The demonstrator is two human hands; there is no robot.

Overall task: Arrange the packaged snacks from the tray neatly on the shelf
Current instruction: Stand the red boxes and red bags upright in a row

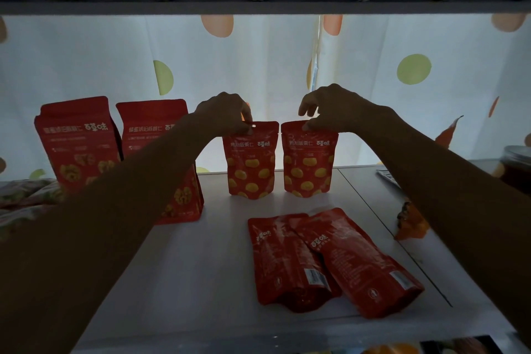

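Note:
Two small red chestnut pouches stand upright side by side at the back of the white shelf (201, 267). My left hand (224, 113) pinches the top edge of the left pouch (250, 164). My right hand (324, 108) pinches the top of the right pouch (309, 164). Two more red pouches lie flat, back side up and overlapping, nearer to me: one (284, 264) on the left, another (365, 264) on the right. Two larger red walnut bags (77, 146) (152, 129) stand at the left; my left forearm crosses the second.
A dotted curtain (86, 60) hangs behind the shelf. The upper shelf's underside (258, 6) sits low overhead. Pale wrapped snacks (26, 195) lie at far left. An orange packet (411, 224) and a jar (517, 164) are at the right. Items (431, 348) show below the front edge.

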